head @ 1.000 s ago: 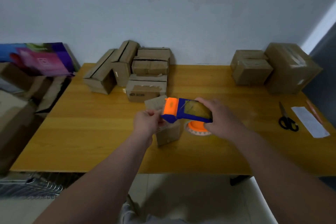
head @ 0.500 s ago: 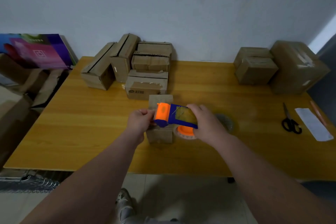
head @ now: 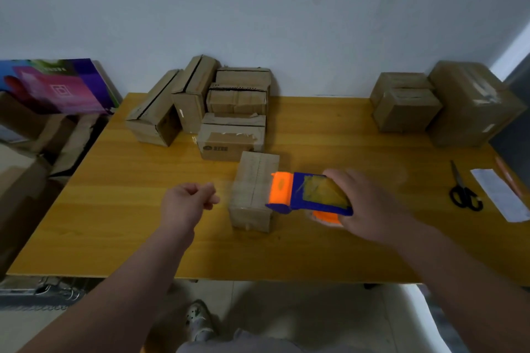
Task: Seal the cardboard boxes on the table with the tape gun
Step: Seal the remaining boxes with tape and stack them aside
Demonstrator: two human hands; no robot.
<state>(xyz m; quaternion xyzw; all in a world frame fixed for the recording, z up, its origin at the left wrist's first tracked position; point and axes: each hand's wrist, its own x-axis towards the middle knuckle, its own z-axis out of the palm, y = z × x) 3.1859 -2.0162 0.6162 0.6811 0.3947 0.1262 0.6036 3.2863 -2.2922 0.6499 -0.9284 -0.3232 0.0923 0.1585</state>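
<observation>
A small cardboard box (head: pixel 253 189) stands on the wooden table (head: pixel 114 223) near its front middle, with a seam running down its top. My right hand (head: pixel 364 203) grips the blue and orange tape gun (head: pixel 308 195) just right of the box, its orange roller end over the box's right edge. To the left of the box my left hand (head: pixel 187 203) hovers apart from it, fingers curled with nothing in them.
A cluster of several cardboard boxes (head: pixel 212 106) sits at the back left of the table, and more boxes (head: pixel 441 103) at the back right. Scissors (head: pixel 463 195) and a white paper strip (head: pixel 500 195) lie at the right edge. Flattened cardboard (head: pixel 31 137) is stacked left of the table.
My left hand has let go of the box and tape gun's front and drawn away to the left. The tape gun has shifted right, off the box's top toward its right edge.
</observation>
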